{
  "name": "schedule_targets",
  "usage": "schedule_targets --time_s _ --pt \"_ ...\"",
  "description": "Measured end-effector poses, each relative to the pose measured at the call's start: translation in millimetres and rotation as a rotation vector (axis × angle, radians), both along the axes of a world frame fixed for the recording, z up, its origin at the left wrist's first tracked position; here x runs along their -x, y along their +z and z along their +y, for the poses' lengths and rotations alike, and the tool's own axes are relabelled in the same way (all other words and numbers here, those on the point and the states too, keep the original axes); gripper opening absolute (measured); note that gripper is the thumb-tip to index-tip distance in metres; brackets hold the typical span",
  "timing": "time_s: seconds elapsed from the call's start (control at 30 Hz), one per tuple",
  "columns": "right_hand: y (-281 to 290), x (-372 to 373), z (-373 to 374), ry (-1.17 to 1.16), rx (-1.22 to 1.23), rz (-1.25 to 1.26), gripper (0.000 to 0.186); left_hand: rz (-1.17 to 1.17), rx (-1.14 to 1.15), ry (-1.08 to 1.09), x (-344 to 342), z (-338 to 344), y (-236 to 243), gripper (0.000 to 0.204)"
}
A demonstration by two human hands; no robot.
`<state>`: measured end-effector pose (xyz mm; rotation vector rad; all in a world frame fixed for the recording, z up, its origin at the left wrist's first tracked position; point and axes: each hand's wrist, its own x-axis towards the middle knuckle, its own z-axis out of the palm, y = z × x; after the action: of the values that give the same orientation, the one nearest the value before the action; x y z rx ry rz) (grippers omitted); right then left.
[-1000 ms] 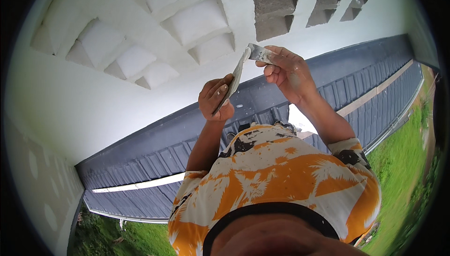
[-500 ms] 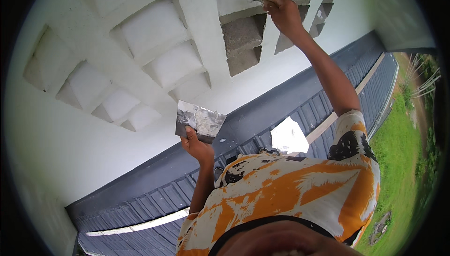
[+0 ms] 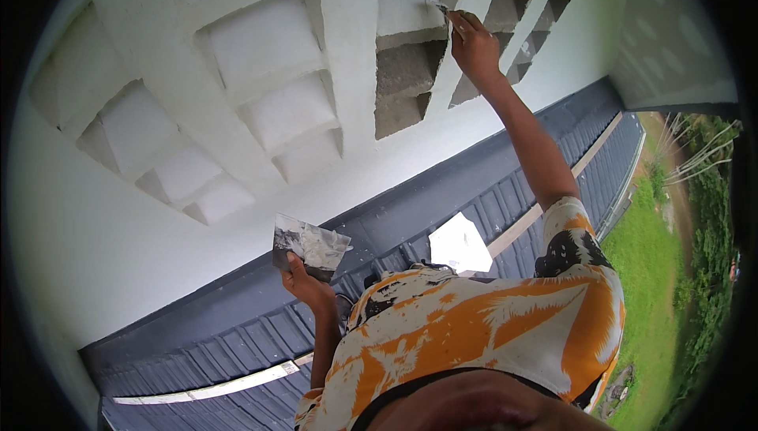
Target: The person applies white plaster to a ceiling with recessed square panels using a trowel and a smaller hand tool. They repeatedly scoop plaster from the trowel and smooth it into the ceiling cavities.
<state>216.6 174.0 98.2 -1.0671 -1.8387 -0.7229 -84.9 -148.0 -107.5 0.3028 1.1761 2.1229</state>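
My left hand is closed on the lower edge of a flat dark board, its thumb lying on top. A heap of whitish paste covers much of the board. Raised high at the upper right, my right hand grips a small putty knife with a pale smear on its blade. The blade is at a recess in the wall, whose inner face is white. Just below it, another recess shows bare grey, rough cement. Whether the blade touches the surface I cannot tell.
The white wall holds several rows of square recesses, smooth white on the left and grey on the right. Below runs a dark ribbed roof with a wooden batten and a white sheet. Grass lies far below, right.
My right hand with the putty knife has come slightly lower, its blade now pointing at the recess's right part. The board in my left hand sits lower and further left as the view shifted.
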Motion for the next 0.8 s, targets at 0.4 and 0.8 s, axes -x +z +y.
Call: schedule_targets --time_s 0.4,0.8 --pt "-39.2 -18.3 -2.9 0.076 0.049 -0.038 0.031 -0.044 0.041 0.038 13.6 -17.0 9.5 0.033" --pt "-4.2 -0.3 27.2 -0.029 0.173 -0.123 0.028 -0.066 0.019 0.054 15.5 -18.9 -1.1 0.032"
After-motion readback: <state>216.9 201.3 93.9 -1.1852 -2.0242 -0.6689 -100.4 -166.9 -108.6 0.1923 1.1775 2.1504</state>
